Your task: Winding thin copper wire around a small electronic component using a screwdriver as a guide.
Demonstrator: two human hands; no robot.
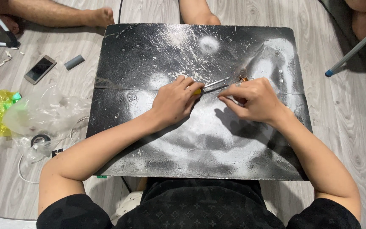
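On the black board (pixel 149 55), the left hand (pixel 175 101) pinches a yellow-handled tool (pixel 210 85) — the right hand (pixel 253 99) pinches a small orange part (pixel 243 79).

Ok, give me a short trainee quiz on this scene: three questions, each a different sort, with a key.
1. True or false: the left hand grips a yellow-handled tool over the black board.
2. Which lies on the floor left of the board? A) phone B) kettle C) hammer
3. Fill in: the right hand pinches a small ____-coloured part.

Key: 1 true; 2 A; 3 orange.
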